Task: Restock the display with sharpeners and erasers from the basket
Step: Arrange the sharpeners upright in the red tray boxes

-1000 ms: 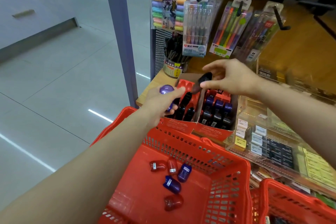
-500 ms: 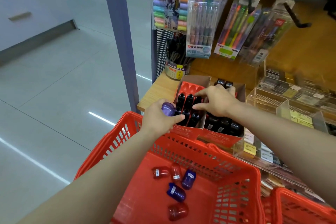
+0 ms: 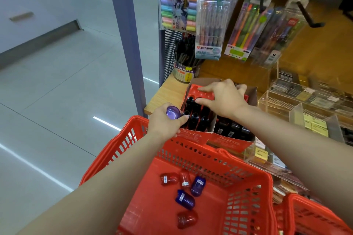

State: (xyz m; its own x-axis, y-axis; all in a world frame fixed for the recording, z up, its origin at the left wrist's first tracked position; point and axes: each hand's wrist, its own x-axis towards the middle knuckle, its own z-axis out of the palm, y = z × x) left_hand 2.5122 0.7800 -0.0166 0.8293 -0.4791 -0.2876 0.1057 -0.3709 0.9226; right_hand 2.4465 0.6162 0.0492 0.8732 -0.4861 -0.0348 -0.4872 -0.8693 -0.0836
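purple sharpener [image 3: 172, 113] in left hand [image 3: 165, 124], beside display box [image 3: 196, 131]

A purple sharpener [image 3: 172, 113] sits between the curled fingers and thumb of the left hand [image 3: 165, 124], its rounded end up. Just right of these fingers stands the red display box [image 3: 198, 135] with black sharpeners [image 3: 194, 118] upright in its slots. The right hand [image 3: 222, 97] fingers lie on its red insert. Below the hands, the red basket [image 3: 210, 158] holds three red sharpeners [image 3: 169, 178] and two blue sharpeners [image 3: 185, 199], all lying flat.
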